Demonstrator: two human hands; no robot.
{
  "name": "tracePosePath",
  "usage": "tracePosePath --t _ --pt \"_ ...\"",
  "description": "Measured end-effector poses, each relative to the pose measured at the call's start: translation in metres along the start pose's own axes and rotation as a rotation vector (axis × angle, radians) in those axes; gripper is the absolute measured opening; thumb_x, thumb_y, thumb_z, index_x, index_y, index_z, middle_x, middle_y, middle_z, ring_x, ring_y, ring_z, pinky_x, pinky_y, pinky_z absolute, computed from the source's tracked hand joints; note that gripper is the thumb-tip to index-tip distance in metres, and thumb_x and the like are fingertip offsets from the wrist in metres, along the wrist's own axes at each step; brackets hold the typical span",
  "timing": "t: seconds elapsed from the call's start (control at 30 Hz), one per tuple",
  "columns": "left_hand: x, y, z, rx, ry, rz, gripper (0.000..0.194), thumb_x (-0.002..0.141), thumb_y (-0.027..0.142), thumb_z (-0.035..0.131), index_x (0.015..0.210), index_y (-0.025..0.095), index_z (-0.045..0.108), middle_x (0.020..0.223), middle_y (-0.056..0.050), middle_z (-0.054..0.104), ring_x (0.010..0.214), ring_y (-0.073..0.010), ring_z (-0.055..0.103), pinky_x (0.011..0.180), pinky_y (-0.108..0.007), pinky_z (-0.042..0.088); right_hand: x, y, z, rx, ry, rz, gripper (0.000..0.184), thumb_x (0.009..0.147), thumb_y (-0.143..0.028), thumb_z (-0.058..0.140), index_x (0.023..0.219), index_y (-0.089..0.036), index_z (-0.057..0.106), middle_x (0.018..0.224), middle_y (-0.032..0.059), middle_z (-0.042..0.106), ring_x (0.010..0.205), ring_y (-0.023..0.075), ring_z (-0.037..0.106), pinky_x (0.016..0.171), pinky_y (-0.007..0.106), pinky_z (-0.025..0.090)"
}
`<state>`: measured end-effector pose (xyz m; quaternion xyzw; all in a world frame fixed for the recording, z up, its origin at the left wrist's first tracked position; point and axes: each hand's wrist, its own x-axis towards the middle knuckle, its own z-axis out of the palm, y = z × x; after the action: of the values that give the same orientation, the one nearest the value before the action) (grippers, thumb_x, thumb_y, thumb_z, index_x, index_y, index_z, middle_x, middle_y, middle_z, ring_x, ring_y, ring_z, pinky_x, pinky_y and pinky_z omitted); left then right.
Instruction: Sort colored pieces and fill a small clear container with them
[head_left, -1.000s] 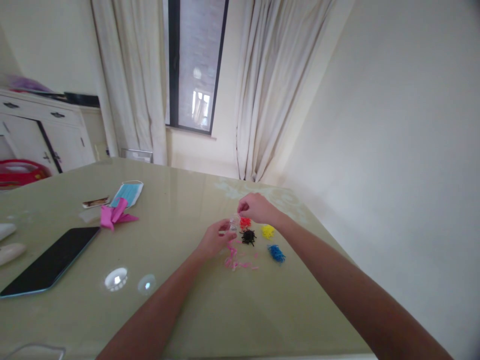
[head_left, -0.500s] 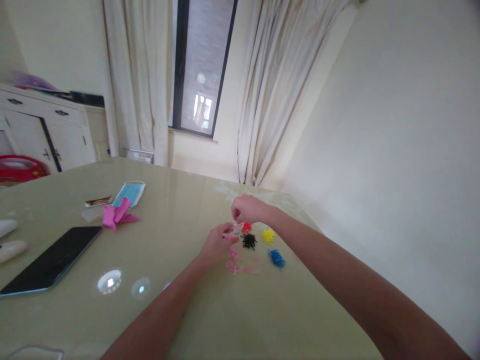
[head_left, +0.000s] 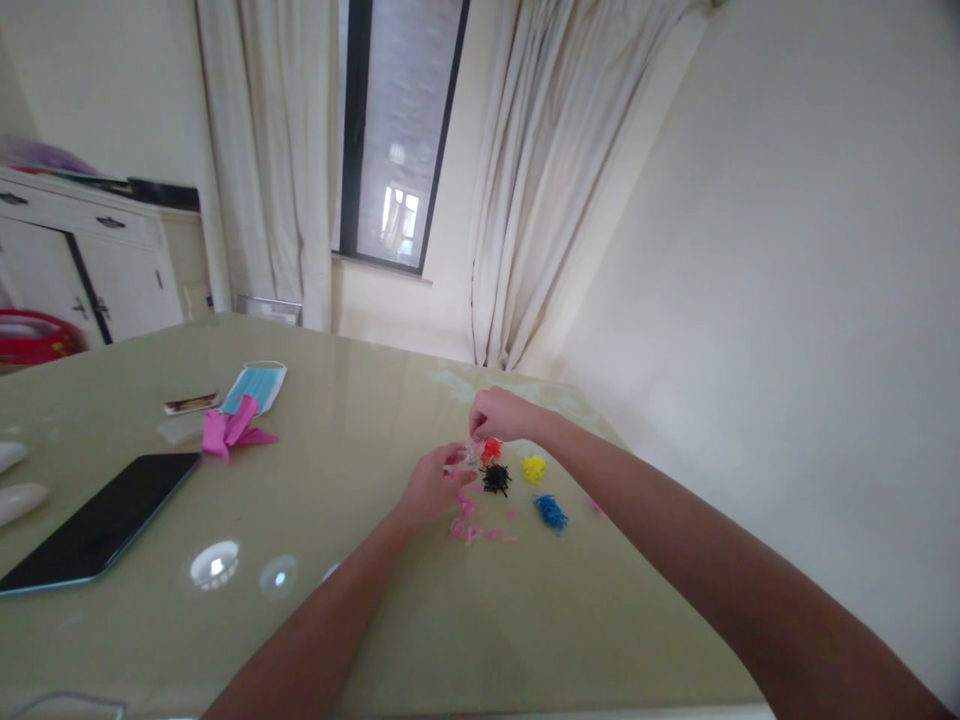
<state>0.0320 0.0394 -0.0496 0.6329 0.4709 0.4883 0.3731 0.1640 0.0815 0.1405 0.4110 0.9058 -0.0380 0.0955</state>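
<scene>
Small heaps of what look like tiny rubber bands lie on the table: red, black, yellow and blue. Pink bands are strewn loosely in front of the black heap. My left hand rests at the left of a pale, clear-looking heap, thumb and fingers apart. Just above that pale heap and beside the red one, my right hand points down with its fingers pinched together. Whatever sits between those fingertips is too small to make out.
To the left, a black-screened tablet or phone lies on the glossy table. Beyond it are a pink cloth-like strip, a blue face mask and a small flat packet. A wall rises at the right.
The whole view has shifted slightly. My right hand has moved a little to the right relative to the heaps, and more of the red heap shows. My left hand stays nearly still.
</scene>
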Motion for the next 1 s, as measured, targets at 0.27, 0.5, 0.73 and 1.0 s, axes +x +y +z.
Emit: tracePosePath --t 0.27,0.5,0.73,1.0 --pt "0.000 -0.003 -0.002 -0.032 -0.011 -0.011 0.042 0.079 0.036 0.073 0.117 0.018 0.073 0.111 -0.013 0.079 0.097 -0.0270 0.075 0.077 -0.034 0.060 0.000 0.002 0.005 0.028 0.043 -0.013 0.021 0.080 -0.006 0.071 0.092 -0.016 0.085 0.088 0.0060 0.083 0.080 0.0168 0.072 0.067 0.021 0.045" --pt "-0.001 0.000 -0.004 -0.007 -0.025 -0.017 0.045 0.079 0.039 0.071 0.119 0.017 0.072 0.113 -0.014 0.078 0.096 -0.0275 0.075 0.080 -0.037 0.060 -0.009 0.008 0.007 0.092 0.153 0.059 0.006 0.083 -0.016 0.078 0.086 -0.016 0.083 0.083 0.0048 0.080 0.078 0.0163 0.071 0.067 0.022 0.044" --pt "0.004 -0.005 -0.018 0.091 0.025 0.022 0.037 0.082 0.039 0.069 0.113 0.018 0.069 0.113 -0.014 0.077 0.104 -0.0292 0.074 0.089 -0.039 0.058 -0.066 0.017 0.064 0.187 0.186 0.161 0.009 0.088 -0.018 0.072 0.091 -0.016 0.080 0.088 0.0060 0.080 0.077 0.0166 0.070 0.069 0.024 0.045" --pt "0.003 -0.003 -0.020 0.047 0.015 -0.007 0.042 0.084 0.040 0.068 0.117 0.015 0.068 0.119 -0.018 0.076 0.107 -0.0306 0.072 0.091 -0.043 0.058 -0.120 0.007 0.165 0.403 0.087 0.226 0.009 0.085 -0.013 0.072 0.086 -0.019 0.078 0.085 0.0038 0.077 0.080 0.0190 0.070 0.073 0.027 0.048"
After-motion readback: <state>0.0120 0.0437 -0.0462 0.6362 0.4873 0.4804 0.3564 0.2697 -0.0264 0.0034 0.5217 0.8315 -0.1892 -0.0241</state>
